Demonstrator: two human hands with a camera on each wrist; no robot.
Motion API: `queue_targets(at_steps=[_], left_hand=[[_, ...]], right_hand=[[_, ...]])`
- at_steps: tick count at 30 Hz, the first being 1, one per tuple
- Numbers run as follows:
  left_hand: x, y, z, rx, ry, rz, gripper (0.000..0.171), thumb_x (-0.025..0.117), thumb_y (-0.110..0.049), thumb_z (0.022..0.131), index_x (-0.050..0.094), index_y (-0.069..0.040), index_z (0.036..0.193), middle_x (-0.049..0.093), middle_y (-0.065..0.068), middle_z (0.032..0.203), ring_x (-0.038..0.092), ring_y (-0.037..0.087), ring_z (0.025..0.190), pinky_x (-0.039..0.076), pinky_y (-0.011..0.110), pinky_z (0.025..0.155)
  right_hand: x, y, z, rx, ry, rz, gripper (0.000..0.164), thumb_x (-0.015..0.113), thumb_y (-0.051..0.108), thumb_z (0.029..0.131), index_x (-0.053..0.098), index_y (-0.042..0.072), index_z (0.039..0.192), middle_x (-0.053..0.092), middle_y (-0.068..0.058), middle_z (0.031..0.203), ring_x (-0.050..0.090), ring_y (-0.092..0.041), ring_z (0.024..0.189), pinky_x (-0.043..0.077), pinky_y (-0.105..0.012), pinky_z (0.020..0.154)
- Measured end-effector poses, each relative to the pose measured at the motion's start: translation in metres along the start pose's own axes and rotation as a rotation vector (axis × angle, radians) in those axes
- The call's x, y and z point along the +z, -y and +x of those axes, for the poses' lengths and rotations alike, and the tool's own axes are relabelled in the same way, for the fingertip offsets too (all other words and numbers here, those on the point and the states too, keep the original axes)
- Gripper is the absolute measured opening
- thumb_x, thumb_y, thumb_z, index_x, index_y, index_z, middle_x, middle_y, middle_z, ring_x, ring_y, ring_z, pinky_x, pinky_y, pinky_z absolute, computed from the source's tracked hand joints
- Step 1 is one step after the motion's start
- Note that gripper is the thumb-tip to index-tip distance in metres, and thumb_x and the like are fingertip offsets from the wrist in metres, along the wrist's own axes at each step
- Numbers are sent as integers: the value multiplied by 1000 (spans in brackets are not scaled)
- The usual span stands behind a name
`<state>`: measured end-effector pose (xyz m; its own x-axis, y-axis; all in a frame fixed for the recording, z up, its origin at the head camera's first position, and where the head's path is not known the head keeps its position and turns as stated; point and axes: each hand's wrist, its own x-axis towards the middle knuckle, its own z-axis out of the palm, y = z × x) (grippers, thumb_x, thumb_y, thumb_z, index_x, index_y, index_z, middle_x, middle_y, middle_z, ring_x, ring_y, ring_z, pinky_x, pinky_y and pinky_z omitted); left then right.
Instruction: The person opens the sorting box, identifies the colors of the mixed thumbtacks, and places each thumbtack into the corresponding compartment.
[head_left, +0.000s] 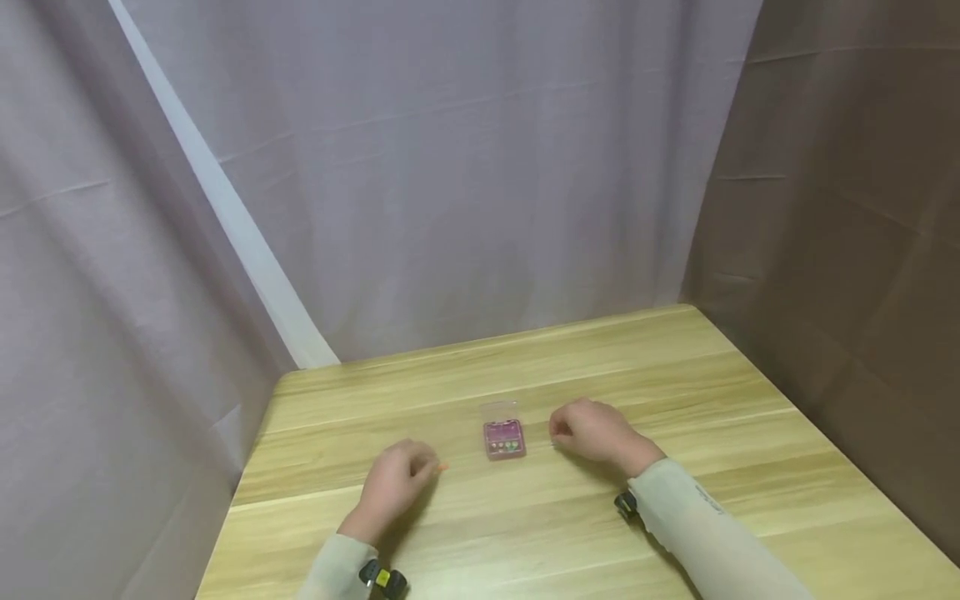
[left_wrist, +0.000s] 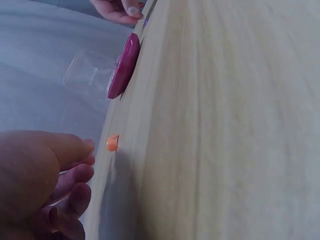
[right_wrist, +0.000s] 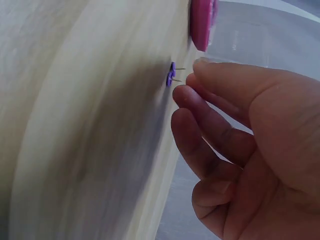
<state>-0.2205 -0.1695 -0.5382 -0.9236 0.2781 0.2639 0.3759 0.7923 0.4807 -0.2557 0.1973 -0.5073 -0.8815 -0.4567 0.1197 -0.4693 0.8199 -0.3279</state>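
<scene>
A small pink case (head_left: 505,440) stands on the table between the hands. Its clear lid (left_wrist: 87,75) is raised, and small coloured pieces show in its compartments. To the left of it, my left hand (head_left: 397,479) hovers with loosely bent fingers beside an orange push pin (left_wrist: 112,143) on the table; a slight gap separates them. My right hand (head_left: 592,429), right of the case, has its thumb and fingertips close to two purple thumbtacks (right_wrist: 170,79). Those tacks lie with their points up. Nothing shows between the fingers of either hand.
The wood-grain table (head_left: 600,542) runs back to a grey curtain (head_left: 465,183). A brown curtain (head_left: 847,250) hangs along the right side. Each wrist wears a dark strap, such as the left strap (head_left: 384,578).
</scene>
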Motion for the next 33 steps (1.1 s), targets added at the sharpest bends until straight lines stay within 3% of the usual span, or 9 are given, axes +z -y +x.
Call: queue_targets(at_steps=[5,11,17,33], left_hand=[[1,1,-2,-6,16,0,9,72,-29,88,74,-22,93,71,-5,95,58,7,82,57,34,75],[5,1,-2,-7,14,-28,9,72,-32,88,74,-24,91,72,-4,99,60,10,87,58,39,80],[10,4,0,-22,25,-18,10,71,-37,88,74,-28,91,71,-8,97,59,7,88,57,36,81],[8,-4,3,-20,22,-29,21,68,-40,90,74,-22,100,73,-1,103,61,12,93,57,43,87]], right_hand=[[5,-1,4,1,27,-29,11,74,28,85,67,29,76,63,17,73,55,-5,69,53,-35,68],[9,-3,5,-25,15,-63,15,73,24,85,65,27,73,60,16,69,53,-6,65,51,-32,62],[11,-5,7,-37,3,-65,15,73,24,85,65,28,73,60,17,70,53,-5,65,51,-31,61],[10,1,9,-17,11,-77,15,71,26,86,65,29,73,60,17,69,53,-5,64,51,-31,61]])
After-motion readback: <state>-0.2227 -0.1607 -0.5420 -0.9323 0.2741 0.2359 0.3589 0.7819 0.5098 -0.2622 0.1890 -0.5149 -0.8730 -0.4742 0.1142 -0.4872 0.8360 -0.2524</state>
